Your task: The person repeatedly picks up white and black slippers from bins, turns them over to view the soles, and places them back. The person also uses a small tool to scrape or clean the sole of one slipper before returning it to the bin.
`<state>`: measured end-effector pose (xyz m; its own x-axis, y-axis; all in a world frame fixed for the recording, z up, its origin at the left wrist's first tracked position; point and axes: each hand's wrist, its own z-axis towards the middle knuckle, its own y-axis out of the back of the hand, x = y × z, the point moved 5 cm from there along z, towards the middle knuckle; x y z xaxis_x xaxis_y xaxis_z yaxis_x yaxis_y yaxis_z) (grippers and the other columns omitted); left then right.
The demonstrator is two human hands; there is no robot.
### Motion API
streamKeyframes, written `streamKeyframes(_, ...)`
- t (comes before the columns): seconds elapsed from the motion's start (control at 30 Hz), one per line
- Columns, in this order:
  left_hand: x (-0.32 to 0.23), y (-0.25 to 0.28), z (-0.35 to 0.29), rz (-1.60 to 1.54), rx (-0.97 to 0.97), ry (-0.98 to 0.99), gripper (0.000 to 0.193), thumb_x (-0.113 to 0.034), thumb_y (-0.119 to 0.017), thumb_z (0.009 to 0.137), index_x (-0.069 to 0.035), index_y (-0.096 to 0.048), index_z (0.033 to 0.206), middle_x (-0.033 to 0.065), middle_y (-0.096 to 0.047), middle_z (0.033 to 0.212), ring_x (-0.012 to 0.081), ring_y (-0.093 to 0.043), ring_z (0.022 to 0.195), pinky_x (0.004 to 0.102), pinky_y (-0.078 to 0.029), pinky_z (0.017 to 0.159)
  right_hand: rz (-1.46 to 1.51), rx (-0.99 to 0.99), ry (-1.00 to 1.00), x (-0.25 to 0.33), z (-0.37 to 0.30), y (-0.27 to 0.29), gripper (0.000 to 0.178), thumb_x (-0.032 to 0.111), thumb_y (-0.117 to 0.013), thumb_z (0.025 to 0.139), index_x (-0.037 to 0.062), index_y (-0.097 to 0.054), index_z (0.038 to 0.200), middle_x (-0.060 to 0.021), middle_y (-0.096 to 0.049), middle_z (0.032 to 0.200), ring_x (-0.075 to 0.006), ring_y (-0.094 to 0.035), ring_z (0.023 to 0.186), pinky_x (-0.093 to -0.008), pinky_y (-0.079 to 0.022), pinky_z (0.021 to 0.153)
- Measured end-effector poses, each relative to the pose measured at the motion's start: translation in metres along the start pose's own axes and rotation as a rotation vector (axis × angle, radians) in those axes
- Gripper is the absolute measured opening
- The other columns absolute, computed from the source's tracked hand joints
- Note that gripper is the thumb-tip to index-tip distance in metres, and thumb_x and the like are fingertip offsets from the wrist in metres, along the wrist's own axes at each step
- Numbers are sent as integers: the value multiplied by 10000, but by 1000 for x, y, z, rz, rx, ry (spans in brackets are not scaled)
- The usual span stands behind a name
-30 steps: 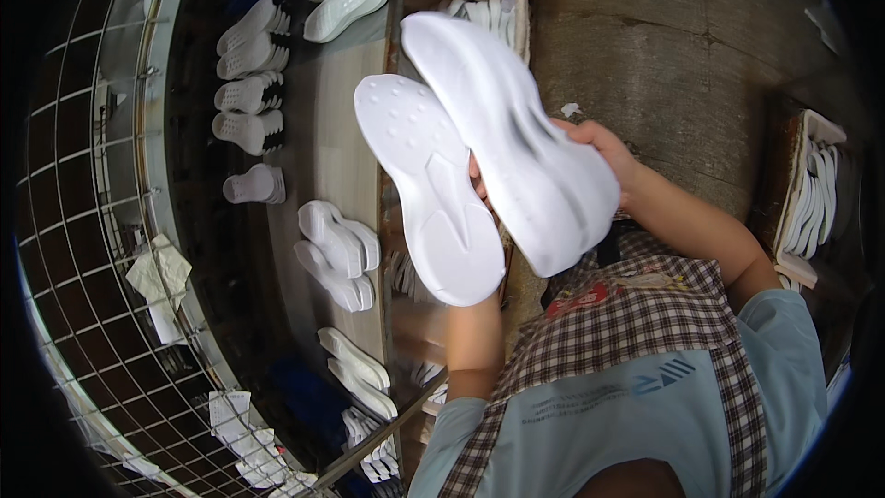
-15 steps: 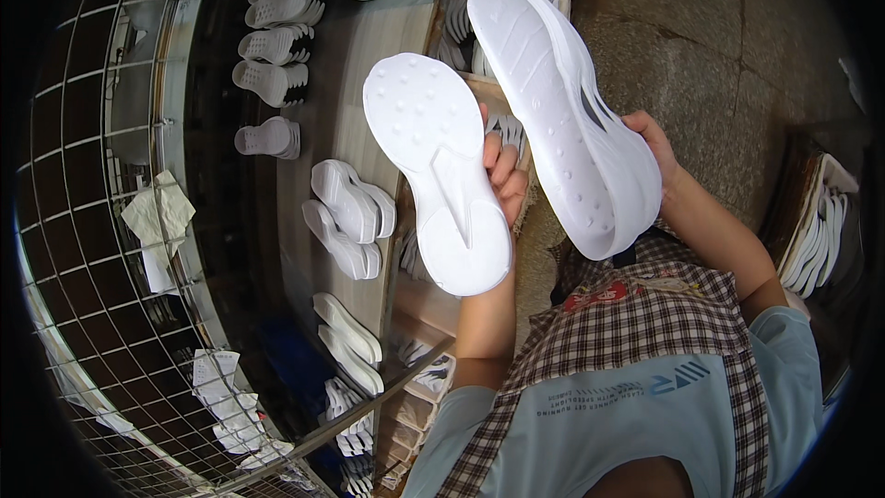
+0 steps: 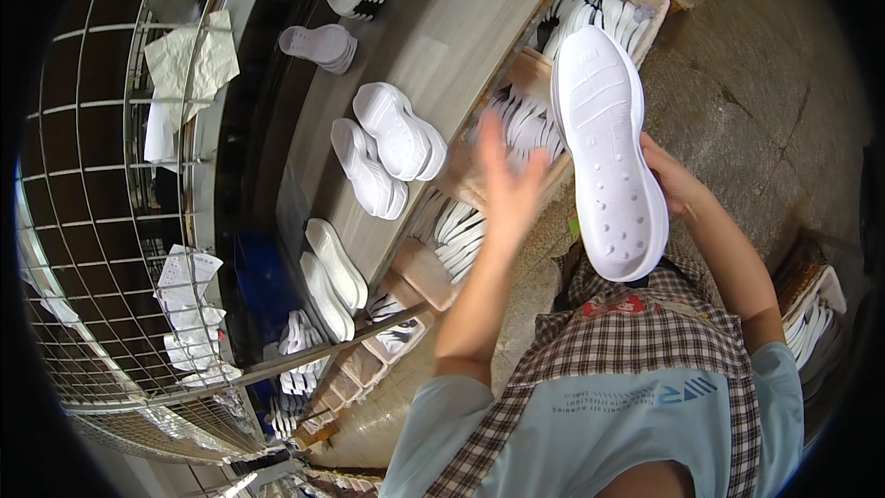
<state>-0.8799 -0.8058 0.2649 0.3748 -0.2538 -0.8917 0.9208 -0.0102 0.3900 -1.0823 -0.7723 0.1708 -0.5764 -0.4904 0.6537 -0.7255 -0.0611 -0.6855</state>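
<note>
My right hand (image 3: pixel 676 180) grips a white shoe sole (image 3: pixel 608 157) by its right edge, with fingers hidden behind it. The sole stands nearly upright in front of my apron, its studded inner side facing me. Its rim looks doubled, but I cannot tell whether a second sole sits behind it. My left hand (image 3: pixel 512 180), blurred by motion, is open with fingers spread and nothing in it. It hovers beside the bench edge, apart from the sole. On the bench nearest to it lie a pair of white soles (image 3: pixel 401 134) and a second white pair (image 3: pixel 334 277).
A wood-grain bench (image 3: pixel 442 23) runs along the left, bearing stacked soles (image 3: pixel 320 46). Crates of soles (image 3: pixel 636 14) stand beneath its edge. Wire mesh (image 3: pixel 101 184) holding papers rises at far left. Another sole-filled crate (image 3: pixel 816 323) is at right.
The sole in my left hand has left it, and that hand is now open. My right hand still grips its sole, now turned more upright. The view has shifted along the bench.
</note>
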Motion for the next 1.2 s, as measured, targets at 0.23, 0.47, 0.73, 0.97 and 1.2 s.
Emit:
streamKeyframes(0.23,98,219,-30,973,-419,239,610,-222,-699,778,23,-443,1276,237,-404,1344,380,-256,1330,452,-227,1074,36,-3,-36,-11,13,1,683,422,-552,880,65,-286,1398,-126,-457,1316,-190,-510,1151,-352,-453,959)
streamKeyframes(0.47,54,232,-48,380,-646,138,223,-120,-624,858,32,-597,1019,61,-625,892,143,-565,814,260,-451,747,120,63,16,-2,16,-1,744,307,-620,855,113,-187,1428,-104,-399,1357,-205,-470,1195,-367,-413,1011)
streamKeyframes(0.73,-60,40,-70,127,106,-283,343,-137,-748,727,16,-660,1020,163,-656,1020,311,-597,1043,451,-406,963,45,55,132,-7,31,12,960,359,-705,777,97,-70,1447,-135,-343,1383,-216,-435,1224,-383,-402,1011)
streamKeyframes(0.97,-59,-30,-47,153,610,-389,623,-278,-830,605,-24,-590,1120,121,-615,1146,297,-488,1198,466,-278,1036,89,41,142,-15,13,42,1128,414,-783,676,99,-27,1452,-152,-292,1415,-254,-347,1291,-402,-346,1045)
streamKeyframes(1.2,113,-114,-26,-776,438,1130,750,-319,-555,879,-30,-137,1430,203,-397,1345,327,-451,1192,432,-390,992,-32,-57,93,-40,5,65,1079,307,-778,701,59,-44,1453,-164,-248,1454,-265,-310,1314,-388,-267,1074)
